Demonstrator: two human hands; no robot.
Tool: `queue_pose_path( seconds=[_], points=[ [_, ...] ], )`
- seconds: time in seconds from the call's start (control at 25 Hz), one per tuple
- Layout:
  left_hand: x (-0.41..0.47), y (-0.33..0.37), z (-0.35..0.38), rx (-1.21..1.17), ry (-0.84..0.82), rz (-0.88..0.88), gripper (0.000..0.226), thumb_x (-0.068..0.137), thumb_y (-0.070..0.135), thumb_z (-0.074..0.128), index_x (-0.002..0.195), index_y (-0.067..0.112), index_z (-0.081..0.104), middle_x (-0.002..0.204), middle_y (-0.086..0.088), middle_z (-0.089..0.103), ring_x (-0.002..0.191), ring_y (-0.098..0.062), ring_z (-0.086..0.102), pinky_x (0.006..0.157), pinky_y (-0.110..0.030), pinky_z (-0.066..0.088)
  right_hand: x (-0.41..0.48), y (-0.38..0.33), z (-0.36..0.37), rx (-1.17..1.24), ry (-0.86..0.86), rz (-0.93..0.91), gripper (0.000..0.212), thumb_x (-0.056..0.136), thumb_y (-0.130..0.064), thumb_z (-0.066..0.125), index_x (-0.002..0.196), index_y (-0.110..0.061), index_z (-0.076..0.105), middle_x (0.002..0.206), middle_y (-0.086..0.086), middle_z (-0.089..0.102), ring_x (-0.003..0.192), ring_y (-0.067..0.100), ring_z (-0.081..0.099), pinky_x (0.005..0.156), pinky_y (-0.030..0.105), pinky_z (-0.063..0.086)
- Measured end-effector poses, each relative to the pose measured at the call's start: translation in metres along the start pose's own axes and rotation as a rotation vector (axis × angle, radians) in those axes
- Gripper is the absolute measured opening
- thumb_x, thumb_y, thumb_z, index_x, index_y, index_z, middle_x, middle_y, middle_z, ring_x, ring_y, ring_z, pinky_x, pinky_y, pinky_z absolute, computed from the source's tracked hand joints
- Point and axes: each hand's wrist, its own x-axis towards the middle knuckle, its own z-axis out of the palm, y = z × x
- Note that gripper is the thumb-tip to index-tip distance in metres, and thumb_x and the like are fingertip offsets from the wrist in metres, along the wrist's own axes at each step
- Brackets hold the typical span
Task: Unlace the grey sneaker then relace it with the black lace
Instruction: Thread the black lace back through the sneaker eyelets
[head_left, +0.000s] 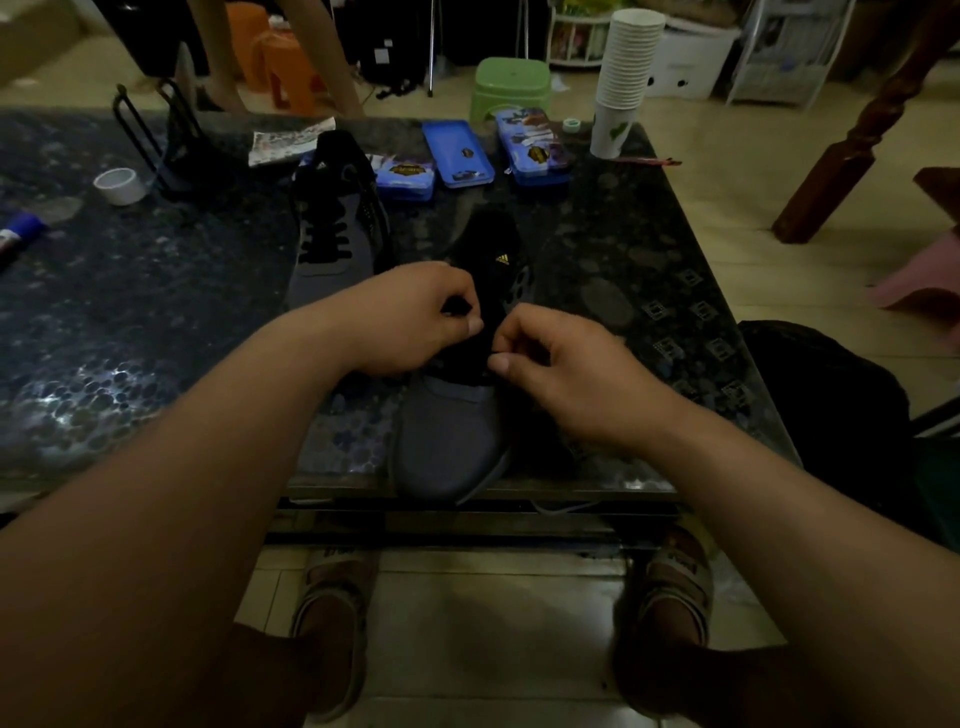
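Head view, only one there is: grey sneaker sits on the table at its front edge, toe toward the person, black tongue standing up at the far end; a pale grey cord trails off the table edge just beside the toe; my read is that's the old lace pulled out, so unlacing looks done; relacing looks in progress, low to mid rows; lacing zone is black on black and both hands cover it, so can't count the threaded rows; upper eyelets and any tying probably left to do; left hand over the sneaker's left side, wrist flat, fingers curled, thumb and forefinger pinching a short dark piece that I take for the black lace; right hand over the sneaker's right side, fingers curled in, thumb tip pressed to forefinger right at the lacing edge; too dark to tell what is in that pinch; the two hands are close together, not touching; second sneaker beyond and left of the grey sneaker, already laced in black; blue cases and paper cups well beyond it; tape roll far left of it.
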Motion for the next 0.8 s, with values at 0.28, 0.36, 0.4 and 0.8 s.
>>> queue_pose_path(
  seconds=[0.28, 0.36, 0.4, 0.8],
  points=[
    [0.001, 0.001, 0.006, -0.004, -0.015, -0.017, 0.006, 0.103, 0.028, 0.058, 0.102, 0.023, 0.059, 0.102, 0.004, 0.047, 0.093, -0.018, 0.055, 0.084, -0.03, 0.043, 0.001, 0.0, -0.007, 0.208, -0.071, 0.138, 0.002, 0.099, -0.017, 0.062, 0.099, -0.018, 0.061, 0.086, 0.004, 0.067, 0.071, 0.005, 0.056, 0.067, 0.024, 0.046],
    [-0.001, -0.001, 0.005, -0.018, -0.006, -0.022, 0.009, 0.104, 0.028, 0.057, 0.104, 0.019, 0.059, 0.104, 0.002, 0.048, 0.092, -0.016, 0.054, 0.079, -0.02, 0.042, 0.006, 0.001, -0.008, 0.299, 0.074, 0.185, 0.02, 0.1, -0.012, 0.057, 0.113, -0.026, 0.061, 0.093, 0.008, 0.067, 0.077, 0.012, 0.065, 0.071, 0.03, 0.053],
    [-0.002, -0.001, 0.004, -0.019, -0.008, -0.022, 0.009, 0.105, 0.028, 0.057, 0.104, 0.018, 0.059, 0.103, 0.003, 0.049, 0.091, -0.013, 0.054, 0.074, -0.014, 0.039, 0.01, 0.0, -0.011, 0.281, 0.117, 0.186, 0.029, 0.102, -0.012, 0.053, 0.122, -0.032, 0.059, 0.093, 0.006, 0.067, 0.08, 0.011, 0.067, 0.073, 0.027, 0.054],
    [-0.009, -0.003, -0.004, -0.053, 0.148, -0.105, 0.012, 0.107, 0.027, 0.053, 0.101, 0.018, 0.054, 0.087, 0.007, 0.058, 0.076, -0.006, 0.055, 0.06, -0.021, 0.037, 0.044, -0.009, -0.028, -0.075, 0.018, 0.141, 0.024, 0.092, -0.007, 0.04, 0.088, -0.019, 0.061, 0.071, -0.006, 0.055, 0.066, 0.01, 0.051, 0.061, 0.033, 0.041]
  ],
)
